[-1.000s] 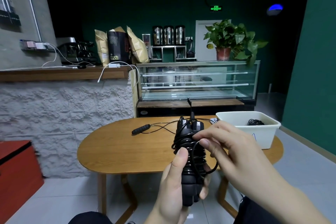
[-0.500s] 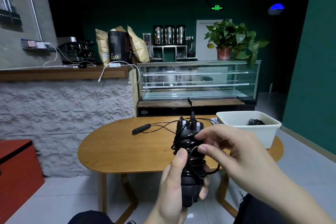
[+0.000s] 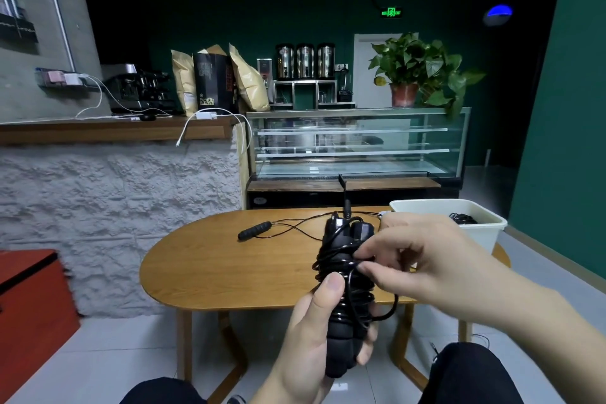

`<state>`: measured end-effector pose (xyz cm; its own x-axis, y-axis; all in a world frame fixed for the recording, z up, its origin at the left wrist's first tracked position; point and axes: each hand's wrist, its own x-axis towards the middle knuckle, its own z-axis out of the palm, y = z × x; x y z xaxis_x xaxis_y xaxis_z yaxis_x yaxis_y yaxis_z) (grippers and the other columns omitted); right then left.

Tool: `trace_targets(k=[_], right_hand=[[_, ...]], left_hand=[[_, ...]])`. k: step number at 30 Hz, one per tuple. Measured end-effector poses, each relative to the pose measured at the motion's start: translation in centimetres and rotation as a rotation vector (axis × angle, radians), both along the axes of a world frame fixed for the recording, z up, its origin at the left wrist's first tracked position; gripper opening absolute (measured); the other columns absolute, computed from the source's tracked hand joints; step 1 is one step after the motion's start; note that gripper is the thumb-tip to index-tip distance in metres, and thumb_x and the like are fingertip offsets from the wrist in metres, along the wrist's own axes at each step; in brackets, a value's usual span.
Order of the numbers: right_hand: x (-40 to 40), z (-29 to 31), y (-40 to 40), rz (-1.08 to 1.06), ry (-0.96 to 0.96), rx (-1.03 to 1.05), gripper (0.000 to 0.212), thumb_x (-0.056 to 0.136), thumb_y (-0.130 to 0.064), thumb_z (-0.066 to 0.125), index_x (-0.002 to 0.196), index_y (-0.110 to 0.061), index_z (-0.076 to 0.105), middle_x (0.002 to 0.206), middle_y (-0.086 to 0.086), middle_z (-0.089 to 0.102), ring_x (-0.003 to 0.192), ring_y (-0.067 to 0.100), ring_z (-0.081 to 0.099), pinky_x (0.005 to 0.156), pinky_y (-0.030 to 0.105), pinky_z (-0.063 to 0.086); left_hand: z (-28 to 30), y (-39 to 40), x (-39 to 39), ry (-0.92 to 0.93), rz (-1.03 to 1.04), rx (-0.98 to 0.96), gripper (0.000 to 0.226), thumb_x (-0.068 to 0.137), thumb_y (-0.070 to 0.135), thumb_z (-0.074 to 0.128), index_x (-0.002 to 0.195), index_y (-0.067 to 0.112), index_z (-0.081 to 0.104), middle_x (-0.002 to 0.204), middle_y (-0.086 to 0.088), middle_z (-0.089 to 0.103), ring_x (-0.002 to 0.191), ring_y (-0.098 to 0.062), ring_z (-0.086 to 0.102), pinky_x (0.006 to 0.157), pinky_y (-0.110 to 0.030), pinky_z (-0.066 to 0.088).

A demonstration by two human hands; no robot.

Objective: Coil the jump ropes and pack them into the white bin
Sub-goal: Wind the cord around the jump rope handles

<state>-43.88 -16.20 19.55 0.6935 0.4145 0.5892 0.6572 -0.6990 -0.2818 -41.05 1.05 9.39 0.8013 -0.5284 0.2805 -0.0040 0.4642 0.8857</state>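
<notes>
My left hand [image 3: 308, 334] grips a black jump rope [image 3: 344, 275] upright by its two foam handles, with the thin black cord wound around them. My right hand [image 3: 423, 266] pinches a loop of that cord beside the handles with thumb and forefinger. A second black jump rope [image 3: 255, 230] lies loose on the wooden table [image 3: 213, 269], its handle to the left and its cord trailing right behind my hands. The white bin [image 3: 478, 229] stands at the table's right end with a coiled black rope [image 3: 462, 218] inside.
A glass display case [image 3: 357, 147] stands behind the table, a stone-faced counter [image 3: 114, 207] at the left and a red cabinet [image 3: 29, 305] at the far left. My dark-clad knees [image 3: 472, 374] show at the bottom edge.
My right hand has dropped slightly and closed its fingers onto the cord loop beside the handles. The left hand keeps the same hold.
</notes>
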Motion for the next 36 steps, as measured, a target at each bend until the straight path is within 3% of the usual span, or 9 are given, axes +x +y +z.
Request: trace_targets(k=[4, 7, 12, 17, 21, 26, 30, 36], right_hand=[[0.7, 1.4, -0.5, -0.012, 0.045, -0.097, 0.008, 0.08, -0.026, 0.081, 0.08, -0.026, 0.073, 0.064, -0.011, 0.059, 0.067, 0.005, 0.057, 0.058, 0.007, 0.038], [0.6, 1.1, -0.1, -0.047, 0.022, -0.107, 0.011, 0.078, -0.027, 0.081, 0.078, -0.027, 0.069, 0.065, -0.012, 0.057, 0.069, 0.003, 0.054, 0.06, 0.008, 0.037], [1.1, -0.2, 0.1, -0.114, -0.032, -0.08, 0.015, 0.076, -0.022, 0.079, 0.074, -0.027, 0.065, 0.061, -0.016, 0.046, 0.065, 0.001, 0.049, 0.061, 0.009, 0.036], [1.4, -1.3, 0.5, -0.102, -0.149, -0.13, 0.007, 0.083, -0.027, 0.068, 0.082, -0.025, 0.062, 0.069, -0.023, 0.037, 0.064, -0.004, 0.042, 0.06, 0.008, 0.033], [0.6, -0.5, -0.3, 0.004, -0.101, -0.185, 0.003, 0.088, -0.02, 0.066, 0.091, -0.02, 0.066, 0.072, -0.017, 0.042, 0.067, -0.004, 0.044, 0.064, 0.005, 0.032], [1.1, 0.4, -1.2, 0.09, -0.073, -0.364, 0.016, 0.087, -0.01, 0.062, 0.094, -0.018, 0.074, 0.076, -0.015, 0.045, 0.068, -0.001, 0.043, 0.061, 0.008, 0.033], [1.6, 1.5, -0.9, 0.083, -0.07, -0.457, 0.013, 0.088, -0.021, 0.067, 0.094, -0.026, 0.077, 0.081, -0.016, 0.053, 0.07, 0.0, 0.048, 0.056, 0.006, 0.032], [1.9, 1.8, -0.6, -0.067, -0.071, -0.4, 0.003, 0.086, -0.032, 0.073, 0.087, -0.034, 0.075, 0.072, -0.011, 0.059, 0.068, 0.006, 0.052, 0.052, 0.009, 0.037]], left_hand=[[0.0, -0.3, 0.1, 0.05, -0.055, -0.036, 0.065, 0.073, 0.061, 0.081, 0.109, 0.006, 0.072, 0.087, -0.02, 0.06, 0.065, -0.027, 0.052, 0.051, -0.03, 0.04], [-0.3, -0.2, 0.4, 0.06, -0.063, -0.04, 0.078, 0.073, 0.051, 0.085, 0.115, -0.008, 0.057, 0.085, -0.023, 0.059, 0.059, -0.025, 0.056, 0.049, -0.03, 0.043], [-0.4, -0.3, 0.5, 0.076, -0.043, -0.039, 0.065, 0.074, 0.04, 0.083, 0.111, -0.008, 0.058, 0.085, -0.024, 0.058, 0.056, -0.027, 0.053, 0.049, -0.03, 0.043], [-0.4, -0.6, 0.8, 0.075, 0.045, -0.031, 0.054, 0.072, 0.041, 0.08, 0.092, -0.006, 0.065, 0.081, -0.025, 0.06, 0.056, -0.027, 0.052, 0.049, -0.029, 0.042], [-0.4, -0.6, 0.8, 0.077, 0.064, -0.051, 0.054, 0.073, 0.037, 0.079, 0.099, -0.008, 0.063, 0.085, -0.025, 0.061, 0.061, -0.027, 0.053, 0.049, -0.028, 0.043], [-0.7, -0.6, 0.9, 0.091, 0.05, -0.032, 0.058, 0.073, 0.038, 0.078, 0.104, -0.007, 0.059, 0.084, -0.024, 0.059, 0.059, -0.027, 0.053, 0.047, -0.027, 0.04], [-0.8, -0.5, 0.8, 0.093, 0.022, -0.02, 0.063, 0.074, 0.038, 0.078, 0.112, -0.008, 0.057, 0.085, -0.024, 0.058, 0.059, -0.027, 0.053, 0.047, -0.027, 0.04], [-0.6, -0.4, 1.0, 0.022, 0.054, 0.048, 0.056, 0.073, 0.039, 0.079, 0.103, -0.005, 0.062, 0.086, -0.025, 0.059, 0.06, -0.027, 0.054, 0.048, -0.028, 0.04]])
